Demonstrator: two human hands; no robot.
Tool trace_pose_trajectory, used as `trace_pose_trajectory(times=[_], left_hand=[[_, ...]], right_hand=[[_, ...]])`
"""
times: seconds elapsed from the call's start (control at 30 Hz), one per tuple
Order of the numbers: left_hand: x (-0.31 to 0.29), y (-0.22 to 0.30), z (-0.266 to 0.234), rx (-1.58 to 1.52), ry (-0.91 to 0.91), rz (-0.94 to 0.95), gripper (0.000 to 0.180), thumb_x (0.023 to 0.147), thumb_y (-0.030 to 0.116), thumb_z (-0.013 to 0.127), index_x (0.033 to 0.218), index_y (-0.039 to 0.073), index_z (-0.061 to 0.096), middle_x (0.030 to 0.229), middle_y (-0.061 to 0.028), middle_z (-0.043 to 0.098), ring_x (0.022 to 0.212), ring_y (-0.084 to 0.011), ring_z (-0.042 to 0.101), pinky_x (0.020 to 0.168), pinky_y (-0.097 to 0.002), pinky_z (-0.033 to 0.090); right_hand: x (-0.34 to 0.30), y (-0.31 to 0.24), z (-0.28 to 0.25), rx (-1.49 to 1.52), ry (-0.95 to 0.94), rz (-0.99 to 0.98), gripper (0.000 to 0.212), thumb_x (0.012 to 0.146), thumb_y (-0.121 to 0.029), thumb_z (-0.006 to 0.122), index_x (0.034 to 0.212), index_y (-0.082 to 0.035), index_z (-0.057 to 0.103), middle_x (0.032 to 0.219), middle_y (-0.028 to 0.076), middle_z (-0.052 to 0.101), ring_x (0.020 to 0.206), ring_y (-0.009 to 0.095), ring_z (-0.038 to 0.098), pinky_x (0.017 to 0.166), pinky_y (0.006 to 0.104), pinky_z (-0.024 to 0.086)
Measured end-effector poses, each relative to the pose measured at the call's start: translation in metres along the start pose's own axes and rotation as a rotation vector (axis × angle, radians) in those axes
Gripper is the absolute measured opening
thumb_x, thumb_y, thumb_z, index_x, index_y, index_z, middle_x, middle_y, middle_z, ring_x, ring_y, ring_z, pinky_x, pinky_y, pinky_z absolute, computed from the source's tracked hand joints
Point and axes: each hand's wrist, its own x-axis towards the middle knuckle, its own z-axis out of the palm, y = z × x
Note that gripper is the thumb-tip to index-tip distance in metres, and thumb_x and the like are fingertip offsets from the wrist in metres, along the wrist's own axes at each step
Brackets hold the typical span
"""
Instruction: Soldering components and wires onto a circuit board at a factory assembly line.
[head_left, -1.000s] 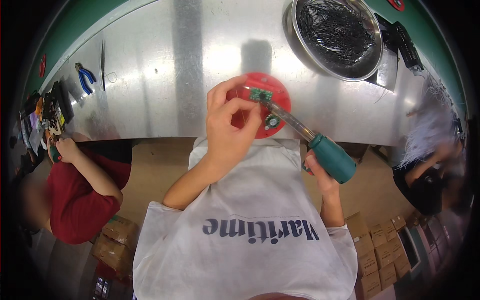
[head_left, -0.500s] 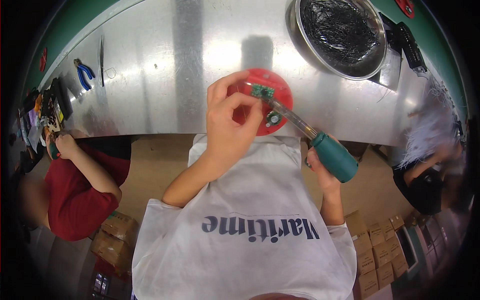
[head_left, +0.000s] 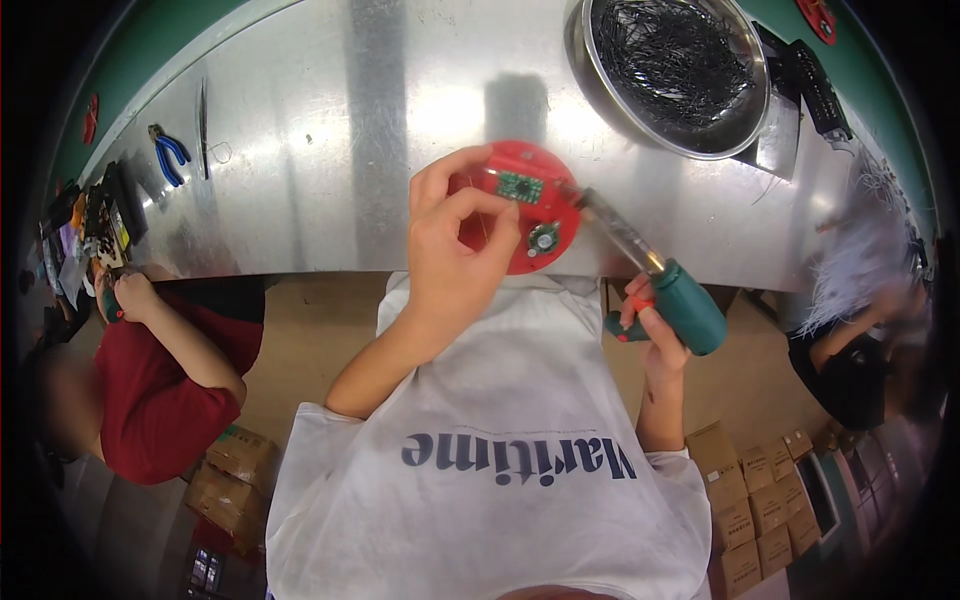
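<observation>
My left hand [head_left: 458, 235] is closed at the left side of a round red plastic disc [head_left: 523, 262] over the table's near edge. Its thumb and forefinger meet in a pinch above the disc; anything thin between the tips is too small to make out. A small green circuit board [head_left: 519, 188] sits on the disc, with a round part on a green base [head_left: 543, 240] below it. In my right hand [head_left: 660, 335] is a green soldering gun [head_left: 690, 310] with a red trigger. Its metal barrel points up-left, the blurred tip by the disc's right edge.
A metal bowl [head_left: 588, 60] of short black wires [head_left: 675, 62] stands at the far right. Blue-handled pliers [head_left: 168, 157] and tweezers [head_left: 204, 130] lie left on the metal table [head_left: 300, 190]. People work at both sides, one in a red shirt [head_left: 165, 390] at left.
The soldering gun has drawn back to the right, its tip moving from beside the circuit board to the disc's right edge. My left hand and the disc have barely shifted.
</observation>
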Motion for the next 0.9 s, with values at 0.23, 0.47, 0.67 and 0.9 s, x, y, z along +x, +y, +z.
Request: trace_pose_trajectory(times=[0.23,0.47,0.67,0.9], left_hand=[[0.003,0.001,-0.002,0.030,-0.015,-0.012,0.003,0.077,0.001,0.068,0.080,0.002,0.067,0.124,-0.0105,0.056,0.113,-0.0224,0.051,0.095,-0.0336,0.042],[0.009,0.008,0.000,0.013,-0.031,-0.023,0.004,0.075,0.001,0.068,0.077,0.002,0.065,0.123,-0.0104,0.056,0.111,-0.0252,0.050,0.094,-0.0350,0.043],[0.003,-0.001,-0.006,0.066,-0.055,0.025,0.007,0.077,0.001,0.069,0.078,0.002,0.062,0.123,-0.0139,0.055,0.111,-0.0295,0.052,0.096,-0.0368,0.042],[0.008,-0.003,-0.005,0.096,-0.073,0.049,0.007,0.082,0.001,0.066,0.076,0.002,0.061,0.125,-0.0110,0.053,0.105,-0.0192,0.055,0.080,-0.0257,0.045]], right_hand=[[0.013,0.003,-0.001,0.166,0.066,-0.015,0.027,0.078,-0.012,0.058,0.100,0.004,0.056,0.099,0.019,0.056,0.064,0.020,0.054,0.061,0.0309,0.044],[0.018,0.004,-0.007,0.204,0.068,-0.046,0.028,0.078,-0.014,0.059,0.100,0.003,0.056,0.099,0.019,0.055,0.065,0.020,0.055,0.061,0.0303,0.044],[0.009,0.016,-0.005,0.405,0.113,0.021,0.022,0.082,-0.003,0.062,0.102,0.004,0.060,0.095,0.013,0.062,0.067,0.016,0.058,0.062,0.0272,0.046],[0.015,-0.008,-0.023,0.385,0.283,-0.191,0.010,0.080,-0.004,0.061,0.087,0.002,0.060,0.086,0.011,0.060,0.061,0.015,0.056,0.062,0.0292,0.047]])
